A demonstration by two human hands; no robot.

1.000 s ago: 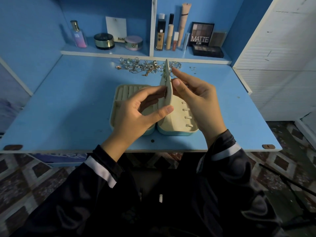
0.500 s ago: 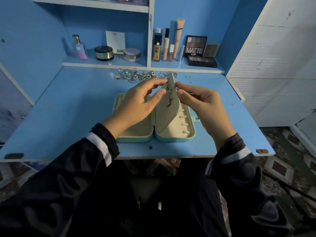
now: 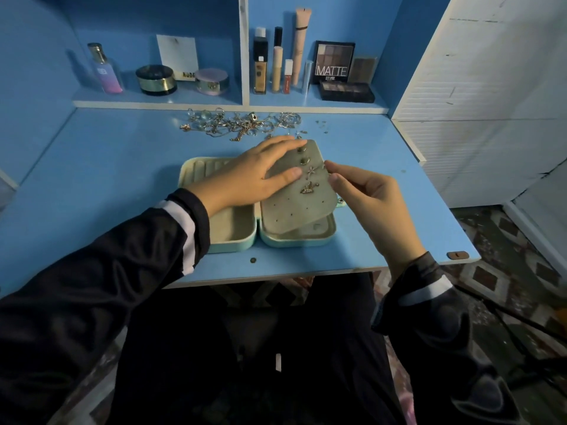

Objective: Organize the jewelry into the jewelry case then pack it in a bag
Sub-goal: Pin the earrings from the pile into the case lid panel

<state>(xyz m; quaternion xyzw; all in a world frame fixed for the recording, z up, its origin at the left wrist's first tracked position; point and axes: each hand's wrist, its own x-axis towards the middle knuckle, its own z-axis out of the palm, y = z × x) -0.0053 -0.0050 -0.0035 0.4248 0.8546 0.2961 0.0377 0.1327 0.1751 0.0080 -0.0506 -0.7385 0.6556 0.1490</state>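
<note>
A pale green jewelry case [image 3: 236, 245] lies open on the blue desk [image 3: 101, 179]. Its earring flap [image 3: 294, 207] is folded down over the right half and carries several small gold earrings [image 3: 309, 187]. My left hand [image 3: 248, 176] lies flat on the flap's left side, fingers spread, covering part of the case's ring slots. My right hand [image 3: 365, 194] pinches the flap's right edge between thumb and fingers. A tangle of loose jewelry [image 3: 239, 124] lies at the back of the desk, beyond both hands.
A shelf behind the desk holds a perfume bottle [image 3: 104, 69], round jars [image 3: 156, 79], several makeup tubes [image 3: 277, 69] and eyeshadow palettes [image 3: 334, 62]. A white cabinet [image 3: 491, 96] stands to the right. The desk's front edge is close to my lap.
The flap, held upright a second ago, has been laid down over the case's right half. My left hand went from gripping it to resting flat on it.
</note>
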